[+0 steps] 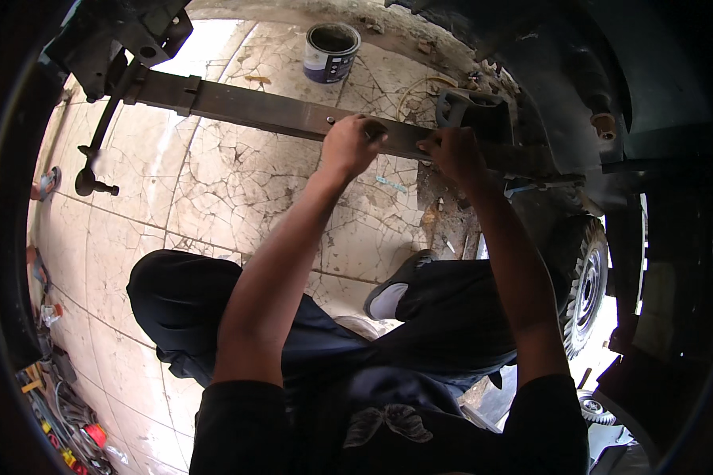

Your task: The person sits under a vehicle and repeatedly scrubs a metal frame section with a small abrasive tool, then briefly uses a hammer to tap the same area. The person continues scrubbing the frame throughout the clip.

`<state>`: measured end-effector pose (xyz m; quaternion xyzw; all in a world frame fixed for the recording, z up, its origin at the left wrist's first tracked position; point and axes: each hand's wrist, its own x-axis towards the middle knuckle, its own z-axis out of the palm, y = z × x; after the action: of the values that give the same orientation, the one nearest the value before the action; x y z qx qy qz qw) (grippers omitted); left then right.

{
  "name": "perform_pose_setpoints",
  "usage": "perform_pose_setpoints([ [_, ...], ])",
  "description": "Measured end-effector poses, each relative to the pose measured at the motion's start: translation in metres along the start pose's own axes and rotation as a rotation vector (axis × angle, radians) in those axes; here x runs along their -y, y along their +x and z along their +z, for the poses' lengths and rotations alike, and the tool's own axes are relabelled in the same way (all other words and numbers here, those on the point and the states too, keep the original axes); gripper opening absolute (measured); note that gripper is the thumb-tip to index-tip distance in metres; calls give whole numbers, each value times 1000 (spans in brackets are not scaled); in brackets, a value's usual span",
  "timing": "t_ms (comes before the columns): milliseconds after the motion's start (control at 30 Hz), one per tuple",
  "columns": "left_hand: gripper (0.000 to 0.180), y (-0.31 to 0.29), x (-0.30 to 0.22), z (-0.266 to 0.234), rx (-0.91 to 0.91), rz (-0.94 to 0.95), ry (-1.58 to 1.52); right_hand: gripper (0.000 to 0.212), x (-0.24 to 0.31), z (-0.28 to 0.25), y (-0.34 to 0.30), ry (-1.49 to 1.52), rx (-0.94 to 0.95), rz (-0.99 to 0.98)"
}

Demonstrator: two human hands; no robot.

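Note:
A long, dark leaf spring [253, 109] runs across in front of me, from the upper left to the right, with a metal clip [188, 96] around it near its left end. Against its middle rests my left hand [352, 146], fingers curled inward; whatever they grip, if anything, is too small to tell. A small round bolt head [330, 119] shows on the spring just left of those fingers. My right hand [457, 155] is farther along the spring to the right, in shadow, thumb and fingers closed together at its edge. What lies in that pinch is hidden.
Beyond the spring stands an open paint can [330, 66] on cracked floor tiles [238, 178]. A rod with a ball joint [87, 180] hangs at left. A tyre [588, 277] is at right, dark vehicle body above it. Tools and hoses [67, 416] lie lower left.

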<state>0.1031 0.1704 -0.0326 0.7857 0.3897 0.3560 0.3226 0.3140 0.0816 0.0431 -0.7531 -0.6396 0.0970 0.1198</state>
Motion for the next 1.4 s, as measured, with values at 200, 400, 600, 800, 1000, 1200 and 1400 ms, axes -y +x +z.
perform_pose_setpoints([
  [200,26,13,2,-20,193,-139,-203,23,-15,-2,8,132,-21,-3],
  [400,28,21,1,-24,236,-147,-291,21,-31,9,4,27,-203,-159],
  [600,35,30,15,-25,23,-70,43,21,-16,3,7,97,-60,-14],
  [800,48,42,30,-15,-125,15,391,21,-9,12,12,155,-58,131],
  [1000,59,46,25,-15,129,-118,655,24,-2,29,31,118,-98,204],
  [1200,55,35,40,-13,1,3,620,21,-11,30,10,199,-139,163],
  [1400,53,32,34,-12,-38,32,607,14,-6,33,-1,233,-201,168],
])
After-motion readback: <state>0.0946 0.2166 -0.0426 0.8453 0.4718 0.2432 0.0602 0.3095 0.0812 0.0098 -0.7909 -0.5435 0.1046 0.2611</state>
